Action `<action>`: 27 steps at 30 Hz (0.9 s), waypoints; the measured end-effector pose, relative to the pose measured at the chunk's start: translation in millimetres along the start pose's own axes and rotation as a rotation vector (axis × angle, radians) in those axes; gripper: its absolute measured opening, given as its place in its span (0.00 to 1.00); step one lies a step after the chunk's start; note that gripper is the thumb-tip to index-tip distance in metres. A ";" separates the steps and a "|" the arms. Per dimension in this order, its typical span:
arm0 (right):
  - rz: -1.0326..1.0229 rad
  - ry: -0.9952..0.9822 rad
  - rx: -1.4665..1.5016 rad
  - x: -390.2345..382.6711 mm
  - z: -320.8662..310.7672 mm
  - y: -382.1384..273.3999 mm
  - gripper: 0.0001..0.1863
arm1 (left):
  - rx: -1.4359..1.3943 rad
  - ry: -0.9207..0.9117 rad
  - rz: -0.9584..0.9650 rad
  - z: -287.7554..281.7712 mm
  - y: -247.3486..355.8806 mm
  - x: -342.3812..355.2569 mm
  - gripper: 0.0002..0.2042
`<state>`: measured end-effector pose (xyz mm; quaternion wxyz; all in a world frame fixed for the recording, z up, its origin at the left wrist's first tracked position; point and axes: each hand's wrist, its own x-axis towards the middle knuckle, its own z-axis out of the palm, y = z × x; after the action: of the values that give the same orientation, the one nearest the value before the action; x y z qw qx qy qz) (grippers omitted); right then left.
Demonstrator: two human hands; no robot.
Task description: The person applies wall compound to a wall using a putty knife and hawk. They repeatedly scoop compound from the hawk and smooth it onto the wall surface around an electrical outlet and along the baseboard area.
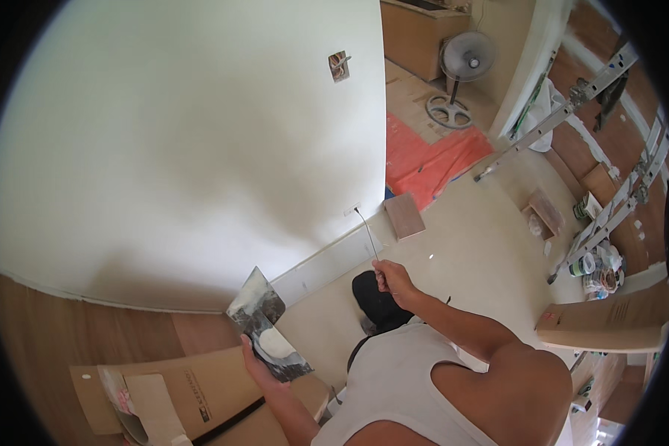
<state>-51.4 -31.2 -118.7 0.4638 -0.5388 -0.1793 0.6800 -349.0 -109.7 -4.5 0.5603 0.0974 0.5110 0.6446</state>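
Observation:
My left hand (259,366) is closed on the edge of a flat, smeared metal plastering blade (293,358). A mound of white putty (273,344) lies on it. A second stained metal blade (256,297) overlaps its upper end, and I cannot tell whether my fingers grip that one too. My right hand (395,282) is closed around a thin cord (367,232), which runs up to a small outlet (352,210) low on the white wall (178,149). The cord looks taut between hand and wall.
Cardboard boxes lie at lower left (223,372) and right (609,323). A ladder (565,111) stands at right near tubs (581,265). Ahead are a tan block (404,216), red sheeting (431,160) and a standing fan (468,58). An open wall box (339,67) sits high up.

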 end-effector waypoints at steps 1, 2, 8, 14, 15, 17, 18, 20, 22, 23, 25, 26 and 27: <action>-0.015 -0.010 -0.018 1.8 3.6 2.3 0.16 | -0.011 -0.007 0.013 -1.2 -2.1 4.0 0.26; -0.025 -0.025 -0.039 3.3 7.7 5.8 0.16 | -0.032 -0.024 -0.006 1.3 -0.4 4.4 0.25; 0.022 -0.068 -0.120 11.8 21.5 25.0 0.19 | -0.064 -0.110 -0.038 26.9 15.0 6.9 0.22; 0.038 0.022 -0.114 50.8 -1.4 74.1 0.17 | 0.034 -0.305 -0.136 26.8 14.8 51.7 0.21; 0.043 0.062 -0.146 63.6 -6.9 89.2 0.16 | 0.025 -0.400 -0.203 16.1 14.6 64.4 0.21; 0.066 0.137 -0.224 92.7 -26.8 132.8 0.15 | 0.011 -0.516 -0.322 3.4 10.5 85.3 0.21; 0.007 0.168 -0.364 116.5 -39.1 165.2 0.13 | -0.004 -0.538 -0.372 -0.3 5.4 95.2 0.21; -0.114 0.244 -0.736 190.6 -63.4 215.9 0.13 | 0.040 -0.419 -0.351 -0.3 -34.2 151.8 0.21; -0.129 0.339 -0.891 251.9 -117.4 263.8 0.13 | 0.214 -0.158 -0.271 7.9 -89.7 199.5 0.21; -0.072 0.372 -0.851 283.6 -149.1 303.1 0.13 | 0.255 -0.165 -0.289 -4.2 -118.9 223.9 0.21; -0.013 0.410 -0.707 334.4 -198.7 351.2 0.13 | 0.335 -0.207 -0.297 -33.8 -175.4 279.0 0.22; -0.004 0.429 -0.595 357.0 -217.8 369.1 0.12 | 0.372 -0.243 -0.287 -41.4 -198.0 302.2 0.23; -0.011 0.563 -0.811 389.5 -240.2 397.1 0.12 | 0.339 -0.252 -0.305 -49.6 -224.5 324.8 0.23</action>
<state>-5.0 27.5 -719.9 0.2509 -0.8378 -0.3000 0.3810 -358.5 96.3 -344.8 0.6860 0.1910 0.5466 0.4406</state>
